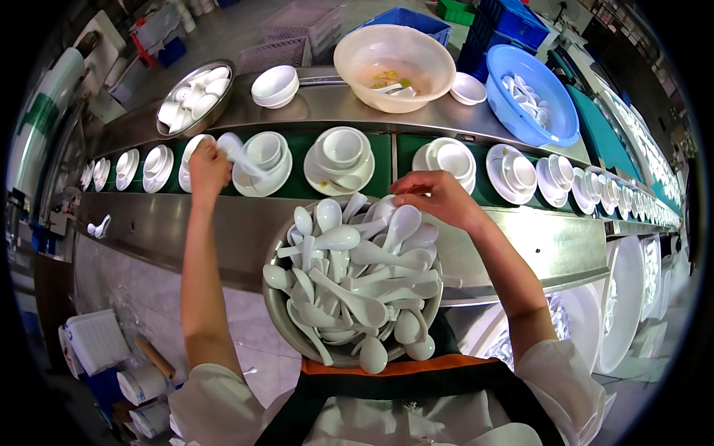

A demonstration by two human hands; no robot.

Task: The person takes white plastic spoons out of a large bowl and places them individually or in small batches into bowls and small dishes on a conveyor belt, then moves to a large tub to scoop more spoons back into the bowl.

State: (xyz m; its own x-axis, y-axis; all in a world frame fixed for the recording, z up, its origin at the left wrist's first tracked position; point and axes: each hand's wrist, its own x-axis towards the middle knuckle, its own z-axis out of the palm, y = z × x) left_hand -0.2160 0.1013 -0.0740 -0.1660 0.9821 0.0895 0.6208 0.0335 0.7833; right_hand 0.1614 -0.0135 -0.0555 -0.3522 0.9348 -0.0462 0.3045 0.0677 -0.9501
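A large metal bowl [271, 312] heaped with white ceramic soup spoons [357, 304] stands against my apron, at the near edge of a steel-sided conveyor. My left hand [209, 170] is over the green belt [295, 167] and grips a white spoon [241, 155], blurred by motion, above a plate with a small bowl on it [262, 161]. At the far rim of the heap, the fingertips of my right hand [438, 195] pinch a spoon [385, 209]. Between my hands, another plate [318, 181] on the belt carries a bowl and a spoon.
Sets of white tableware [510, 173] line the belt both ways. Along the far ledge stand a metal basin of white cups [227, 106], stacked bowls [275, 86], a cream basin [435, 61] with liquid and spoons, and a blue basin of spoons [563, 120]. White tubs [622, 312] stand lower right.
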